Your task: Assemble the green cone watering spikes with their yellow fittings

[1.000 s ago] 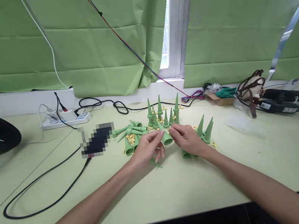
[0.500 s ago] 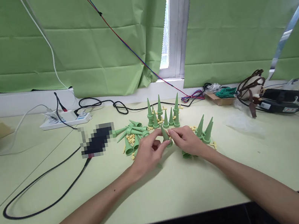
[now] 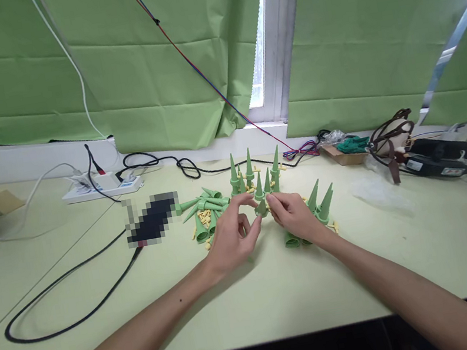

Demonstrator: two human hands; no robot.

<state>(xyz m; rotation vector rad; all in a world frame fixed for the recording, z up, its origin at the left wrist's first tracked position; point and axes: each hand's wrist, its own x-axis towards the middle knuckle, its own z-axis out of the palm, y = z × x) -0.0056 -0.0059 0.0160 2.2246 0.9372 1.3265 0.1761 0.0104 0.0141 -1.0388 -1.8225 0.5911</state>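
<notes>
Green cone (partly hidden) between both hands

Creased green curtains across the back, a white window frame between them, daylight in a narrow strip of glass, low white wall behind a pale yellow-green desk, thin seam at left

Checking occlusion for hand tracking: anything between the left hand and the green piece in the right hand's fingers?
Nothing visible. The left hand is open beside the green piece pinched by the right hand; the upright green cones stand beyond, not between.
</notes>
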